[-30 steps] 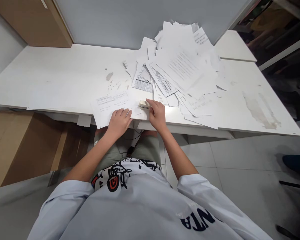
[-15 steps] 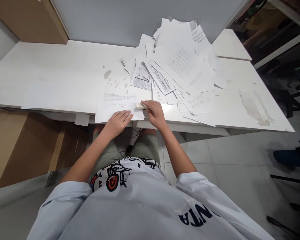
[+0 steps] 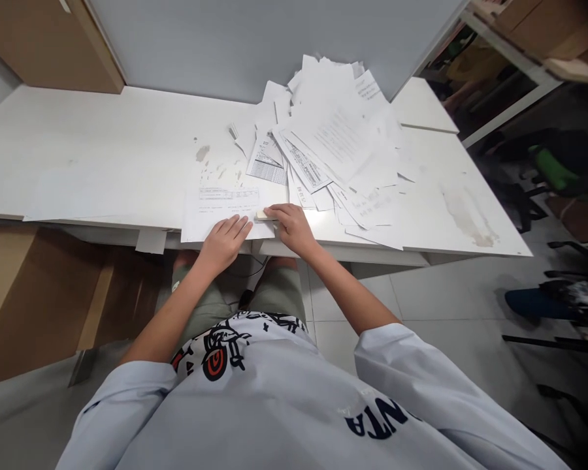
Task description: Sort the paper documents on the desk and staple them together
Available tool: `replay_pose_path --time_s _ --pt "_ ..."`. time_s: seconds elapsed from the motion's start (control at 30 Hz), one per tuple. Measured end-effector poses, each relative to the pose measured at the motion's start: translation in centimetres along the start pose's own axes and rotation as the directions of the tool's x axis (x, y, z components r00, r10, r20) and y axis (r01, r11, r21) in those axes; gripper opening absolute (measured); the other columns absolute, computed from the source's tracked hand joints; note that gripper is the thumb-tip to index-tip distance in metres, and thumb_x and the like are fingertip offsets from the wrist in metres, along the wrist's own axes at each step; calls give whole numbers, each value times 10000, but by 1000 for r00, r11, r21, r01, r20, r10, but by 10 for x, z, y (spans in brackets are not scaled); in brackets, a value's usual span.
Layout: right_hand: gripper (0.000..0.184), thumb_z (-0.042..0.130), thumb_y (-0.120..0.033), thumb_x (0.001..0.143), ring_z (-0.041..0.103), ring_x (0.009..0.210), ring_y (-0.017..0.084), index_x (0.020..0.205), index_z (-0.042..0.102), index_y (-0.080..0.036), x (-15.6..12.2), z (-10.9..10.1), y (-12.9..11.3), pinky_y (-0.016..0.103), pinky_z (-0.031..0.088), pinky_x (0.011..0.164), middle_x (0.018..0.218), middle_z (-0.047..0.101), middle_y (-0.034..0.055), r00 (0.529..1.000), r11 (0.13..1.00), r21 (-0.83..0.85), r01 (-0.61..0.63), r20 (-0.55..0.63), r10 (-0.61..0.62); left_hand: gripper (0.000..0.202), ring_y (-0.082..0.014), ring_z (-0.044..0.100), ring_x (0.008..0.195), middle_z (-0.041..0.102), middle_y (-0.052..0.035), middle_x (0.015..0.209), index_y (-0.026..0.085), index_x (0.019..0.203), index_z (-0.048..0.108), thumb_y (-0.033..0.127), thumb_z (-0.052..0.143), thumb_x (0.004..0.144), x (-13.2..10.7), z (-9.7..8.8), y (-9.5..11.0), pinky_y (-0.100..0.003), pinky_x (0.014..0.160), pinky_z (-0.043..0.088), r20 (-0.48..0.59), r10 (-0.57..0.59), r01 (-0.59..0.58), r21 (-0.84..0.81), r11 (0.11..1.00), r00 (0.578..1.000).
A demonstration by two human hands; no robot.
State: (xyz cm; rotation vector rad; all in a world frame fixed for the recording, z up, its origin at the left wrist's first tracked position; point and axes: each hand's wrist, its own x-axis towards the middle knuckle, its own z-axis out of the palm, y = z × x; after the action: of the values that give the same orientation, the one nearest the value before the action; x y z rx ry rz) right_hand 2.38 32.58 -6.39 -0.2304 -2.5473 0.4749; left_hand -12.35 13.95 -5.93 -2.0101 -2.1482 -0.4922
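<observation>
A printed sheet of paper (image 3: 220, 205) lies at the near edge of the white desk (image 3: 102, 156). My left hand (image 3: 223, 240) rests flat on its lower right part, fingers stretched out and together. My right hand (image 3: 291, 227) is closed around a small cream stapler (image 3: 262, 214), which sits at the sheet's right edge. Just beyond my right hand spreads a loose heap of printed papers (image 3: 330, 137).
Brown cardboard boxes (image 3: 39, 294) stand under the desk on the left. A grey partition (image 3: 255, 39) backs the desk. A second white surface (image 3: 421, 108) adjoins at the back right. Dark chair parts (image 3: 558, 313) stand on the tiled floor to the right.
My right hand has slid the stapler leftward onto the sheet's right edge, closer to my left hand. The sheet has turned squarer to the desk edge. My head has shifted right.
</observation>
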Motion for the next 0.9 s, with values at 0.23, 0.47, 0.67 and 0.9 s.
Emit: replay_pose_path --time_s 0.23,0.47,0.67,0.9 --pt "605 405 -53 802 458 1256 276 1396 481 -139 -7 -6 -6 437 371 1026 1386 539 144 993 991 -85 102 62 -97 509 -312 457 1374 551 -199 1405 98 1381 538 82 352 908 1 0 5 -526 1115 388 -18 -47 47 20 999 999" --pt "604 480 -240 860 441 1229 318 1452 411 -140 -17 -2 -16 451 340 1013 1400 493 170 997 980 -193 50 67 -38 510 -273 515 1330 609 -167 1349 112 1340 576 53 343 890 -1 -10 14 -500 1125 392 -46 -18 20 29 999 999" --pt "581 528 -357 917 490 1018 307 1442 434 -125 -21 6 -21 407 343 870 1181 562 185 996 920 -392 12 85 23 498 -268 552 1294 637 -159 1312 116 1311 597 44 342 890 0 -17 22 -499 1108 414 -82 8 -6 20 1000 997" --pt "485 543 -311 916 497 957 299 1362 493 -127 -20 -15 -35 380 332 783 1124 592 169 997 894 -448 -6 62 37 481 -265 560 1286 654 -164 1284 108 1277 614 33 321 903 -2 -26 29 -498 1101 426 -148 55 -48 48 998 987"
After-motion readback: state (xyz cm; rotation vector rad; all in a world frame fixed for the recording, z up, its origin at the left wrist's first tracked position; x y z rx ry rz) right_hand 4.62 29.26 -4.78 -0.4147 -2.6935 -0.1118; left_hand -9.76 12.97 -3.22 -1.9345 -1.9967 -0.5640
